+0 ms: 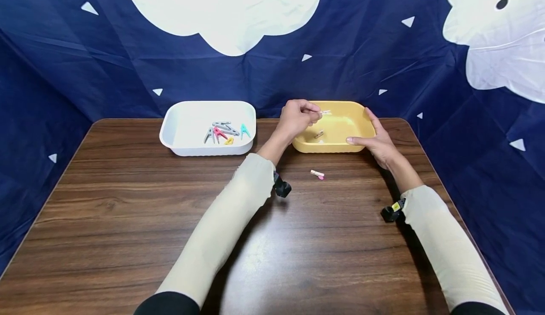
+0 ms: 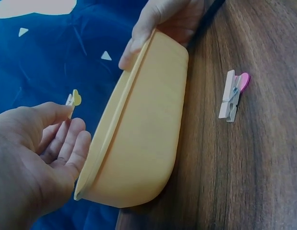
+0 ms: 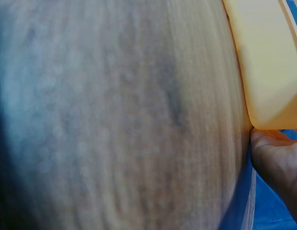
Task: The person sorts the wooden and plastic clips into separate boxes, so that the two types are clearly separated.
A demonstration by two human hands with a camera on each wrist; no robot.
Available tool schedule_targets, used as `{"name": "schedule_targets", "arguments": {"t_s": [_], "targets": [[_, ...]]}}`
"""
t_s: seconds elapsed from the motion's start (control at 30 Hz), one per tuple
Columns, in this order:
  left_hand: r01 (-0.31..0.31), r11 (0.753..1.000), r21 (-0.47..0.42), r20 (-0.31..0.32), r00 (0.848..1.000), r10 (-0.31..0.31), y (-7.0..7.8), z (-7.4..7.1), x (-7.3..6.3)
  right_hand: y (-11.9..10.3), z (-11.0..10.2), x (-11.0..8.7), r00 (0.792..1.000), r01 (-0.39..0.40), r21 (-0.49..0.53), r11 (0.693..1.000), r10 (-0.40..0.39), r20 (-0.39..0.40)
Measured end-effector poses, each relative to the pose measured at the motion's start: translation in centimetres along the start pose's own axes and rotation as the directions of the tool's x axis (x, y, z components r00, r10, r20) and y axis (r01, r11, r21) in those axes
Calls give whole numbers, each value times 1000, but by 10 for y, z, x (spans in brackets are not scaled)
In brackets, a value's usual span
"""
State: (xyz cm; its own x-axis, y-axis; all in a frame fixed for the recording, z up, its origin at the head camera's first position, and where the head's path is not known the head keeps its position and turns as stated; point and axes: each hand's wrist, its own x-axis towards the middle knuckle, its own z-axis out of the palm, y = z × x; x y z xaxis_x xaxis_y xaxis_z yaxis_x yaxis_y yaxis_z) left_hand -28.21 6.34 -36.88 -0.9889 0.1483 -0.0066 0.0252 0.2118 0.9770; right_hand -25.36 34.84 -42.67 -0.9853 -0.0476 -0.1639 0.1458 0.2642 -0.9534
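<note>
My left hand (image 1: 299, 116) pinches a small wooden clothespin (image 2: 71, 102) with a yellow heart on it, between thumb and fingertips. It holds the clothespin over the left part of a yellow plastic bin (image 1: 328, 148). At the bin's right end, my right hand (image 1: 380, 141) grips the rim, its thumb on the front edge and its fingers at the far side. Inside the bin lies another small clothespin (image 1: 319, 134). On the table in front of the bin is a wooden clothespin (image 2: 228, 98) with a pink heart.
Left of the yellow bin stands a white bin (image 1: 206, 151). It holds several plastic clothespins, among them a red one (image 1: 220, 133) and a teal one (image 1: 244, 130). Both bins are at the back edge of the wooden table (image 1: 127, 211), before a blue curtain (image 1: 272, 78).
</note>
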Motion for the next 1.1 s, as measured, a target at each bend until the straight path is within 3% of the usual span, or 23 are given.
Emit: {"name": "schedule_targets", "arguments": {"t_s": [0.7,1.1], "targets": [[47,996,76,-64,997,-43,1,1,7,0,2,0,1000,-1,23,1000,1,5],[8,994,105,-2,1000,-7,0,0,3,-1,1,0,1000,2,25,1000,-2,3]]}}
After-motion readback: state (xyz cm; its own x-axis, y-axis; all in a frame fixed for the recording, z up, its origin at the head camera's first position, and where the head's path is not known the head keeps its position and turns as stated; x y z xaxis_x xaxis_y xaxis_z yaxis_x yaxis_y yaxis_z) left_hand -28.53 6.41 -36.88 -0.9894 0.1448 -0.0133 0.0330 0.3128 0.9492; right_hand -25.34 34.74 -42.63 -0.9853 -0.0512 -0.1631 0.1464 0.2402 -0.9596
